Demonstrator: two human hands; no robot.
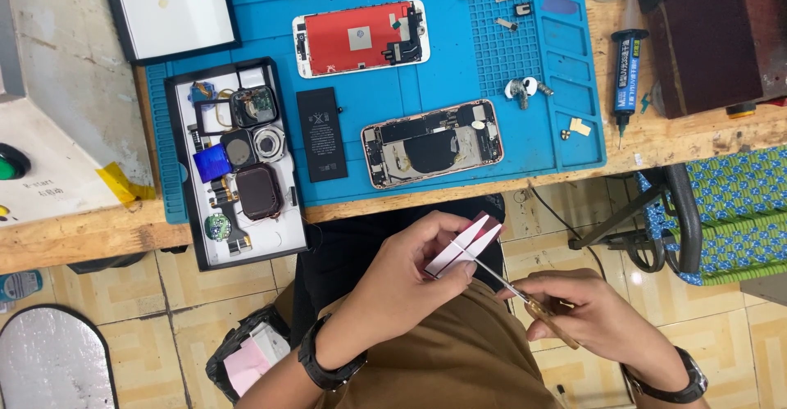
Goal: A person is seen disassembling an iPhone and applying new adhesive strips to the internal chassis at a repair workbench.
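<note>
While the left hand [410,274] pinched a folded red-white sheet [464,245], the right hand [574,315] gripped scissors [525,301], blades at its edge. Cutting looked barely begun. Opened phone [432,143] lay untouched on the tabletop [82,237].

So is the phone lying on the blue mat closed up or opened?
Opened. The phone body lies with its insides showing, and its screen panel and battery lie apart from it on the blue mat.

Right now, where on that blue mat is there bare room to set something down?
The blue silicone work mat is bare between the red-backed phone screen and the opened phone body, and along its right side above the small brass pieces. It is crowded at the black parts tray beside the flat black battery.
</note>
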